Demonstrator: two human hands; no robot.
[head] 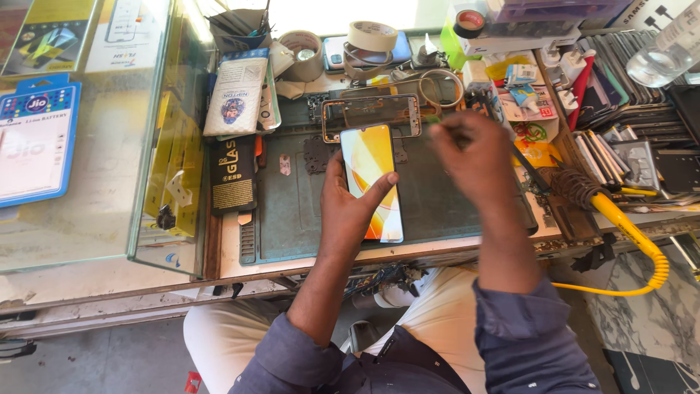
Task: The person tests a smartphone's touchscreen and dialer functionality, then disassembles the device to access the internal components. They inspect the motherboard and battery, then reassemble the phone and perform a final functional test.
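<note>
Left hand fingers clasp lit phone on green work mat; right hand fingers curled, grip unclear; cluttered bench.

Bare mat left of phone, tape rolls crowding behind, soldering iron right

Right hand blurred, its fingertips' grasp unclear; clear bottle perhaps cut by the edge.

Tape rolls, a yellow-handled soldering iron and a glass case.
</note>
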